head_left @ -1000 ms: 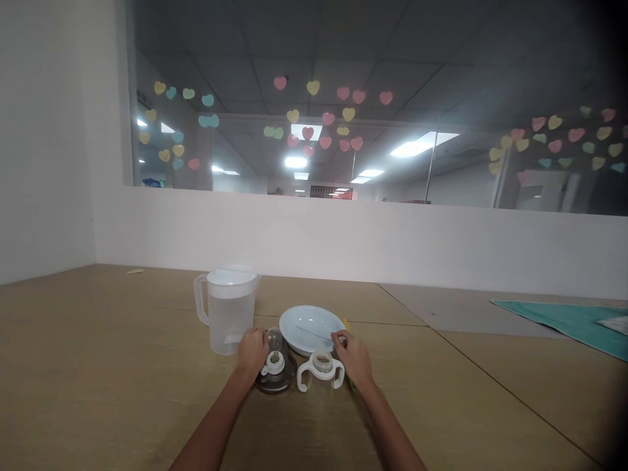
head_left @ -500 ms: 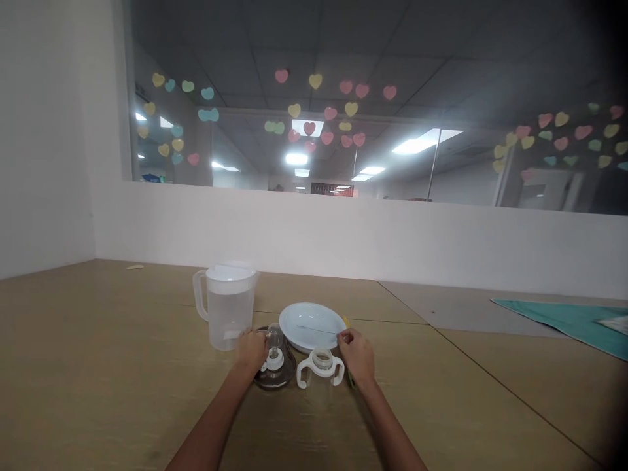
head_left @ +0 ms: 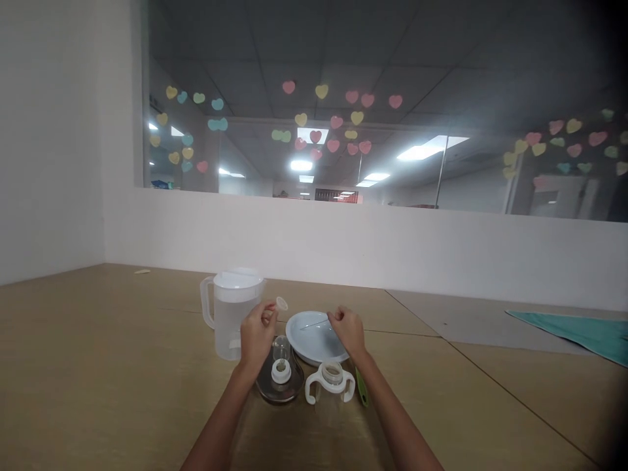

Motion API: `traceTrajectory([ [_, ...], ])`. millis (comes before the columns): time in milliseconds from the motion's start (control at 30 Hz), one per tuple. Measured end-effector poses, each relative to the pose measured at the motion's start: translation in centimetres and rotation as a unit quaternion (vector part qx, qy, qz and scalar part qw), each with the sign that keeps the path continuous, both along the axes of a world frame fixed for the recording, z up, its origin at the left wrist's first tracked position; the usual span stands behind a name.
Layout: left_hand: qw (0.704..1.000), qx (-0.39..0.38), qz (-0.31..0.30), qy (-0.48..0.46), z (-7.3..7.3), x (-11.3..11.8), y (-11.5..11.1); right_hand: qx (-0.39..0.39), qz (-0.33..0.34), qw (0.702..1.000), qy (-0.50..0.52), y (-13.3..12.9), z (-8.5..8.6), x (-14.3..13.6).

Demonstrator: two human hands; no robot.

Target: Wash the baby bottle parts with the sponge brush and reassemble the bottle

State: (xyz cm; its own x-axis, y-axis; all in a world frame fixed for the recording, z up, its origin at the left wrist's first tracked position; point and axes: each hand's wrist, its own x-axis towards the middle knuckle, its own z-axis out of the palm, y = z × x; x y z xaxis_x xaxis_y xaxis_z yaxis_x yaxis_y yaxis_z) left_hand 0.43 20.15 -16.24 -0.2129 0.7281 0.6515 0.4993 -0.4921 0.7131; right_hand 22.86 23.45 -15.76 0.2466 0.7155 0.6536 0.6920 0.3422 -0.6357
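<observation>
My left hand (head_left: 258, 332) is closed in a pinch on a small round whitish disc (head_left: 281, 303), raised beside the pitcher. My right hand (head_left: 347, 328) pinches one end of a thin rod (head_left: 314, 324), which points left over the pale bowl (head_left: 320, 354). Below my left hand, a dark metal tray (head_left: 266, 390) bears a white bottle collar (head_left: 281, 371) and a clear dome cap (head_left: 281, 348). In front of the bowl stands an uncapped clear baby bottle (head_left: 332, 373) with a white two-handled holder (head_left: 311, 390).
A translucent lidded pitcher (head_left: 226, 327) with liquid in it stands left of the tray. A green handle (head_left: 362, 389) lies right of the bottle, partly behind my right forearm. Far right lies a teal cloth (head_left: 574, 330). A white wall (head_left: 343, 245) closes the table's back.
My left hand has risen from the tray with the whitish disc in its fingers. My right hand has lifted slightly, tilting the thin rod over the bowl. The camera view has shifted a little.
</observation>
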Motion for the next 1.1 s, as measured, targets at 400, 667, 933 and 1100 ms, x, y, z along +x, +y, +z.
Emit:
traceTrajectory([
  [400, 0.893, -0.048, -0.37, -0.25, -4.3, 5.7, 1.4, -0.128, 0.151, 0.98, -0.03, 3.3, -0.4, -1.6],
  [667, 0.94, -0.036, -0.317, -0.122, -5.8, 5.6, 1.1, -0.085, 0.063, 0.992, -0.07, -0.6, 4.9, -1.5],
  [933, 0.95, -0.045, -0.295, -0.091, -6.3, 5.3, 0.8, 0.115, 0.112, 0.975, -0.156, -6.0, 8.0, -5.4],
  [1100, 0.929, -0.068, -0.331, -0.151, -6.4, 5.7, 1.0, 0.176, 0.062, 0.916, -0.356, -3.1, 5.2, -6.3],
])
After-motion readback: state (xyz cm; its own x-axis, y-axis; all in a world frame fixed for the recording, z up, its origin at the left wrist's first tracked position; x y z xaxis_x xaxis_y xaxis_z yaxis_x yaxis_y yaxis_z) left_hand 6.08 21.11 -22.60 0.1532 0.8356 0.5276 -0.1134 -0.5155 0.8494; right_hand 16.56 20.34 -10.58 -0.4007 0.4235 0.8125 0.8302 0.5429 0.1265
